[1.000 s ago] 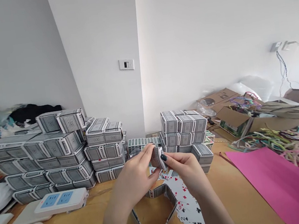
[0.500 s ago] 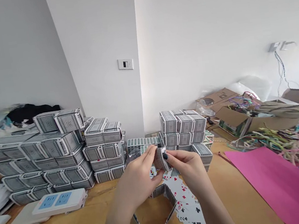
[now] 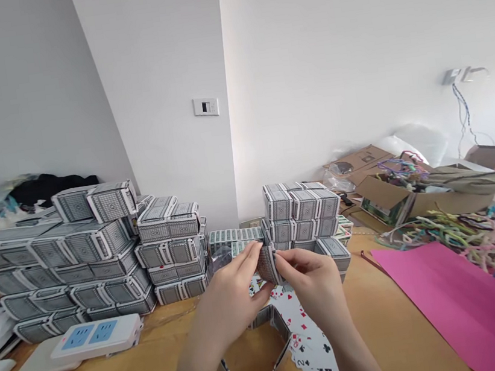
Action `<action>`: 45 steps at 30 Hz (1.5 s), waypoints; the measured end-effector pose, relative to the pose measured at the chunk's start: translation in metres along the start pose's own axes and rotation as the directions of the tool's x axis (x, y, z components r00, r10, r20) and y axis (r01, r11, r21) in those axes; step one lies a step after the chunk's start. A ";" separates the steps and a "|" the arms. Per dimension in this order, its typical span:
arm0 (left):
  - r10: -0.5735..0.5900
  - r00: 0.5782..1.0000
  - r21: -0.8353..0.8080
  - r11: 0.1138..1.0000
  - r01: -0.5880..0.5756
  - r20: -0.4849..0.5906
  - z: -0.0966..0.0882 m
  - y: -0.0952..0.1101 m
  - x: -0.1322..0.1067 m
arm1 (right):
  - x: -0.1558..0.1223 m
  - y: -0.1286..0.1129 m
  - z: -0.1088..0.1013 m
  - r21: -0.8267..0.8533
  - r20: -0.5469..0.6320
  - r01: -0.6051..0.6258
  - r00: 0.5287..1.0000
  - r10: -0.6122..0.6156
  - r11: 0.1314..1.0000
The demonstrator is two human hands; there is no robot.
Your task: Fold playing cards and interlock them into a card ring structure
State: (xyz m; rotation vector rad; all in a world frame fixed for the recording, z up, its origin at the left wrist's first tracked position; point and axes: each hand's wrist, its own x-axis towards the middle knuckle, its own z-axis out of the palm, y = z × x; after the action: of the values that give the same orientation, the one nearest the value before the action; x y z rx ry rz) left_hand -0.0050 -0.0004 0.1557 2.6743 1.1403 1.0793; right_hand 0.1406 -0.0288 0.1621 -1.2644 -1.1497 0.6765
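Note:
Between my two hands is a folded playing card piece [image 3: 266, 265] with a grey patterned back, raised above the table. My left hand [image 3: 231, 288] grips it from the left, fingers on top and thumb below. At its right edge, my right hand [image 3: 311, 274] pinches it with thumb and forefinger. Below my wrists lies an angular frame of joined folded cards [image 3: 277, 321], partly hidden by my left arm. Loose playing cards [image 3: 313, 353] lie face up beside it, showing hearts, diamonds and clubs.
Stacked blocks of folded cards stand at left [image 3: 86, 243], centre-left [image 3: 171, 250] and behind my right hand [image 3: 302, 202]. A white power strip [image 3: 97, 338] lies left. Pink paper [image 3: 427, 302], tangled yarn [image 3: 477, 234] and an open cardboard box [image 3: 386, 197] occupy the right.
The held card piece has turned slightly, and my right thumb and fingertips have shifted along its right edge. Both hands keep hold of it; the view has moved a little.

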 end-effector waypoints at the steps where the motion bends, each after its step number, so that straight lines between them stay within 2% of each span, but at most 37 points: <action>1: -0.005 1.000 -0.001 1.000 0.005 0.000 0.002 -0.001 0.000 | 0.000 0.000 -0.001 -0.017 0.003 0.007 1.000 -0.007 1.000; 3: -0.020 1.000 -0.007 1.000 0.020 -0.007 0.004 -0.002 0.001 | 0.002 -0.001 -0.004 -0.007 0.053 0.000 0.999 0.000 1.000; 7: -0.054 0.998 -0.042 0.998 0.052 -0.041 0.002 -0.006 0.002 | 0.006 -0.001 -0.010 0.069 0.263 -0.080 0.963 0.059 0.994; 9: -0.067 0.997 -0.060 0.996 0.065 -0.042 0.000 -0.008 0.002 | 0.007 -0.001 -0.010 0.100 0.302 -0.086 0.952 0.052 0.991; 13: -0.069 0.996 -0.054 0.996 0.066 -0.064 -0.001 -0.009 0.000 | 0.006 0.001 -0.006 0.108 0.250 -0.063 0.968 0.034 0.992; 17: -0.059 0.996 -0.040 0.998 0.056 -0.067 0.000 -0.010 0.000 | 0.002 0.002 0.002 0.007 0.144 -0.028 0.989 0.026 1.000; 21: -0.082 0.994 -0.022 0.996 0.081 -0.067 0.000 -0.011 0.000 | -0.003 0.004 0.011 -0.130 0.026 0.096 0.995 -0.094 0.987; 23: -0.095 0.992 -0.020 0.995 0.094 -0.077 0.000 -0.011 0.001 | -0.004 0.004 0.013 -0.153 0.034 0.146 0.989 -0.143 0.977; 27: -0.111 0.991 -0.039 0.993 0.109 -0.079 0.000 -0.014 0.001 | -0.005 0.004 0.012 -0.170 0.150 0.186 0.975 -0.161 0.968; 33: -0.135 0.987 -0.025 0.991 0.133 -0.087 -0.004 -0.016 0.001 | -0.009 0.004 0.014 -0.273 0.237 0.255 0.952 -0.192 0.928; 38: -0.117 0.989 0.030 0.992 0.121 -0.090 -0.004 -0.016 0.001 | -0.011 0.006 0.018 -0.388 0.227 0.285 0.951 -0.209 0.877; 42: -0.115 0.990 0.014 0.993 0.117 -0.084 -0.003 -0.016 0.000 | -0.013 0.008 0.022 -0.488 0.190 0.297 0.954 -0.232 0.821; 45: -0.144 0.988 -0.069 0.988 0.139 -0.064 -0.007 -0.014 0.001 | -0.012 0.009 0.023 -0.350 0.138 0.226 0.972 -0.189 0.909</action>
State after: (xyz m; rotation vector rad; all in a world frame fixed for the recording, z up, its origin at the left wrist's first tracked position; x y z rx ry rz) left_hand -0.0173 0.0087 0.1572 2.4833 1.2625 1.1713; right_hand 0.1167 -0.0293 0.1477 -1.3998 -1.5215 0.3797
